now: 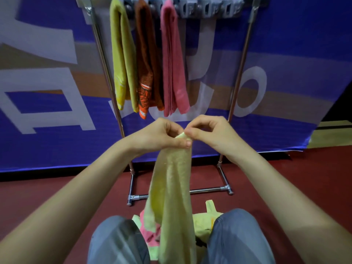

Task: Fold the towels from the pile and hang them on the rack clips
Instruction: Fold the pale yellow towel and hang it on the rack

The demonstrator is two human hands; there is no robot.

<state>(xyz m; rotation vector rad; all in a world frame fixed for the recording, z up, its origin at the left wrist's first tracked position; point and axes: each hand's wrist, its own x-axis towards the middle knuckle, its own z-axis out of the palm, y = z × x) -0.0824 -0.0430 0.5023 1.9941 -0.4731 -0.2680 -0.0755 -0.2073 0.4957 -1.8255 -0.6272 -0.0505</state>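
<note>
A pale yellow-green towel [174, 191] hangs down in front of me. My left hand [160, 135] and my right hand [207, 133] both pinch its top edge, close together at chest height. Its lower end reaches the pile of towels [202, 222], yellow and pink, lying on the floor between my knees. On the rack [240, 73] ahead, three folded towels hang from the grey clips [207, 9]: a yellow towel [122, 60], a brown and orange towel [147, 63] and a pink towel [173, 63]. Several clips to the right of the pink towel hold nothing.
The rack's metal base bar [207, 190] rests on the dark red floor [47, 193] just past the pile. A blue banner with large white shapes [47, 92] stands behind the rack. My knees in grey trousers [238, 237] frame the pile.
</note>
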